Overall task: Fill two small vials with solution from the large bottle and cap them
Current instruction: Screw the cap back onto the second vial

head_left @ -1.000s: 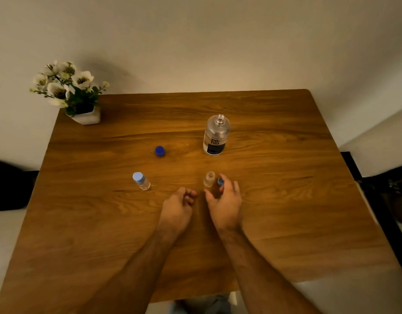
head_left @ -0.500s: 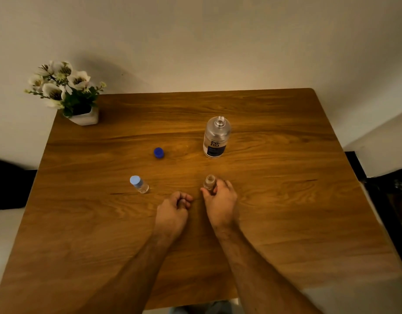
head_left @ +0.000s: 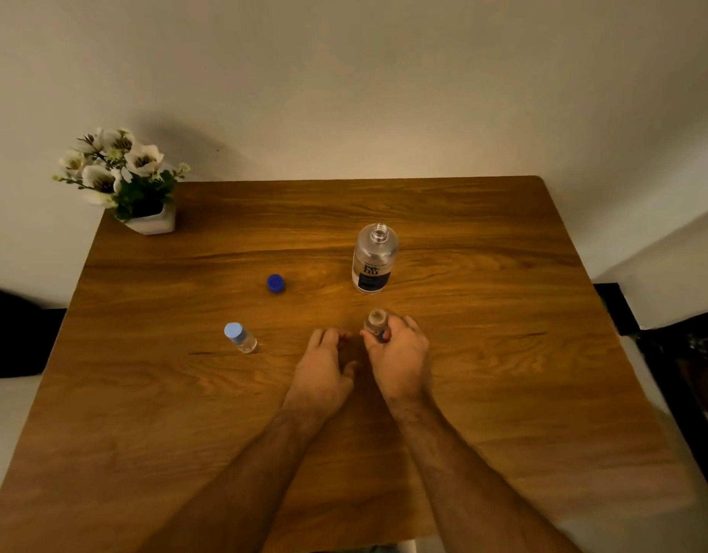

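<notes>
Head view: a wooden table (head_left: 484,373) is seen from above, with both bare forearms reaching forward over it. An uncapped small vial (head_left: 375,319) is gripped by the right hand (head_left: 400,361), thumb on its left side and fingers curled around its right side; its open mouth faces up. A bit of blue, seemingly a small cap (head_left: 382,336), is glimpsed between the thumb and fingers just under the vial, though it is too hidden to be identified with certainty. The left hand (head_left: 324,369) is rested on the table just beside the right one, its fingers loosely curled and nothing held in it. Well to the left of the left hand, a second small vial (head_left: 240,337) is found standing with a light blue cap fitted on it. Beyond the hands, ahead of the right hand, the large bottle (head_left: 374,259) is placed upright with its neck open. A dark blue cap (head_left: 276,283) is laid on the table ahead and to the left of the left hand. Far ahead and left, at the table's corner, a potted plant (head_left: 124,181) with white flowers is set.
</notes>
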